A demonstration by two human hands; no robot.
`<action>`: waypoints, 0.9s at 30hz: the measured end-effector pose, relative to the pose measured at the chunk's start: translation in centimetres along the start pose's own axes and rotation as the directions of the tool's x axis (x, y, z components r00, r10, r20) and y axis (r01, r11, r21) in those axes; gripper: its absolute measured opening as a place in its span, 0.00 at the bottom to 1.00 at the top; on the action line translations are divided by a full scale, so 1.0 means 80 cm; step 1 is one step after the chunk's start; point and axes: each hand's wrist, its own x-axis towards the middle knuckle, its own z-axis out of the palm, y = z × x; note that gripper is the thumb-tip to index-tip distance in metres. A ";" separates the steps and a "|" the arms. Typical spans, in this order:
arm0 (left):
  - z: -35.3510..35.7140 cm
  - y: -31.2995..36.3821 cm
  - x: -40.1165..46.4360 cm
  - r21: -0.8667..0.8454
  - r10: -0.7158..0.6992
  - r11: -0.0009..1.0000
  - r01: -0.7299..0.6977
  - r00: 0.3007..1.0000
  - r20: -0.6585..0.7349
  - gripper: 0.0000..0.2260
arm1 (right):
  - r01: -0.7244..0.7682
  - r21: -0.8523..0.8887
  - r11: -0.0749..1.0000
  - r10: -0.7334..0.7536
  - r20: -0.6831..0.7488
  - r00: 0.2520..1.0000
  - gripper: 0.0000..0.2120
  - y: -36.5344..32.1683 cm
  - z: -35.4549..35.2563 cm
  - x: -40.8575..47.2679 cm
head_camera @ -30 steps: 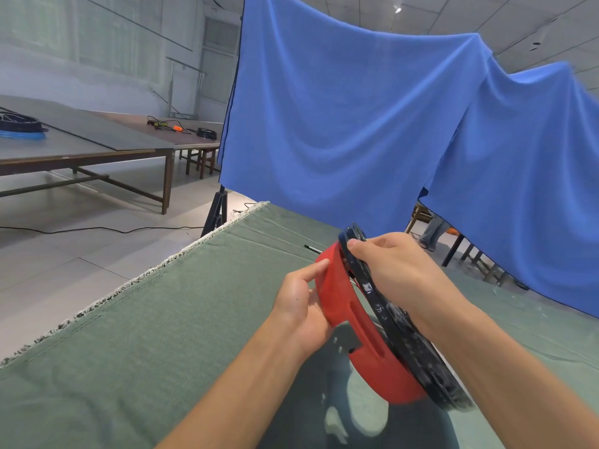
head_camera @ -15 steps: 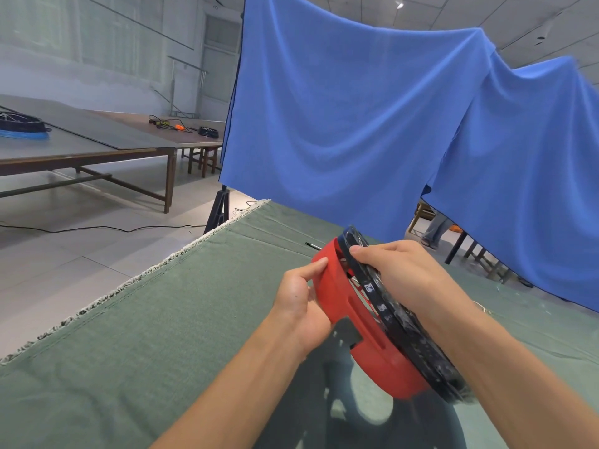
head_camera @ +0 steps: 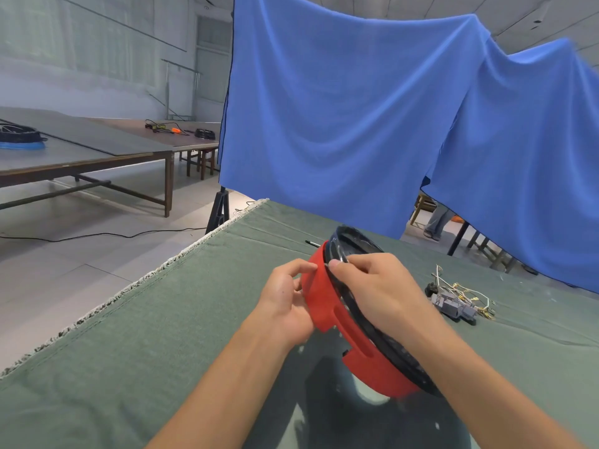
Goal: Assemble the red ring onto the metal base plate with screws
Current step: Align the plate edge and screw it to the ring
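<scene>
Two bare hands hold one red plastic ring [head_camera: 327,306] against one black round metal base plate [head_camera: 385,348], tilted above a green cloth-covered table [head_camera: 162,335]. Left hand [head_camera: 285,303] fingers curl onto the ring's wall; right hand [head_camera: 379,290] fingers pinch the plate's rim.

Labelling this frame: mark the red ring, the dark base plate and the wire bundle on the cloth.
red ring [head_camera: 327,303]: head view, outer wall beside the slot.
dark base plate [head_camera: 348,244]: head view, upper rim above the right hand.
wire bundle [head_camera: 457,299]: head view, grey connector block amid the wires.
</scene>
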 end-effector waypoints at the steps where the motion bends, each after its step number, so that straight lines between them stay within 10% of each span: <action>1: -0.002 0.000 0.002 -0.002 -0.013 1.000 0.013 1.000 -0.014 0.05 | 0.017 -0.010 1.000 -0.017 0.007 1.000 0.24 0.000 0.004 0.000; 12: -0.019 0.000 0.018 0.101 0.010 0.995 -0.004 0.998 -0.061 0.25 | 0.048 -0.041 0.998 -0.041 0.159 0.986 0.06 0.021 0.021 0.046; 27: -0.032 -0.024 0.044 0.351 0.159 0.931 -0.103 0.978 -0.133 0.19 | 0.207 -0.159 0.965 -0.135 0.375 0.917 0.08 0.041 0.030 0.068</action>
